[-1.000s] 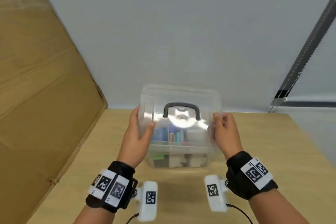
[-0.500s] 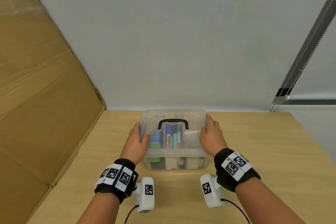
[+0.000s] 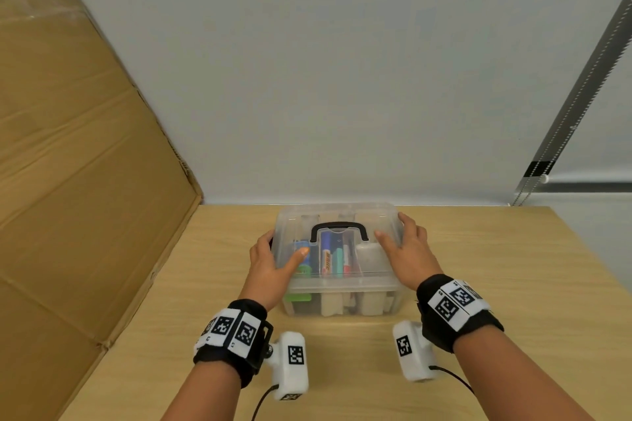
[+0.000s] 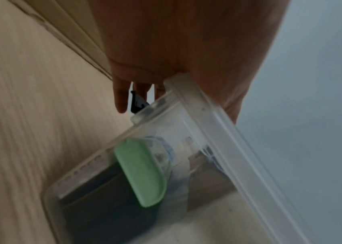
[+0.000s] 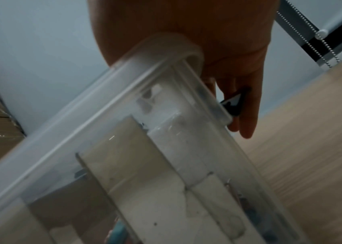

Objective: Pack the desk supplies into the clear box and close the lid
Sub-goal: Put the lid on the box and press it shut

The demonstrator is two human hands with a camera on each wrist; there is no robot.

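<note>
The clear box [image 3: 342, 287] stands on the wooden table [image 3: 496, 284], and its clear lid [image 3: 369, 215] with a black handle [image 3: 338, 227] lies flat on top. Markers [image 3: 328, 256], a blue tube [image 3: 306, 258] and a green item [image 3: 297, 297] show through the plastic. My left hand [image 3: 273, 258] rests on the lid's left edge, thumb across the top, fingers straight down the side by a black latch [image 4: 136, 102]. My right hand [image 3: 407, 248] lies the same way on the right edge, its fingers [image 5: 249, 115] against the other black latch [image 5: 234, 105].
A large cardboard sheet [image 3: 68, 181] leans along the table's left side. A grey wall stands close behind the box. A blind's bead chain [image 3: 564, 120] hangs at the far right. Bare tabletop lies in front of the box and to its right.
The lid, held up and tilted a second ago, has come down flat onto the box. Both hands came down with it and now rest on its side edges.
</note>
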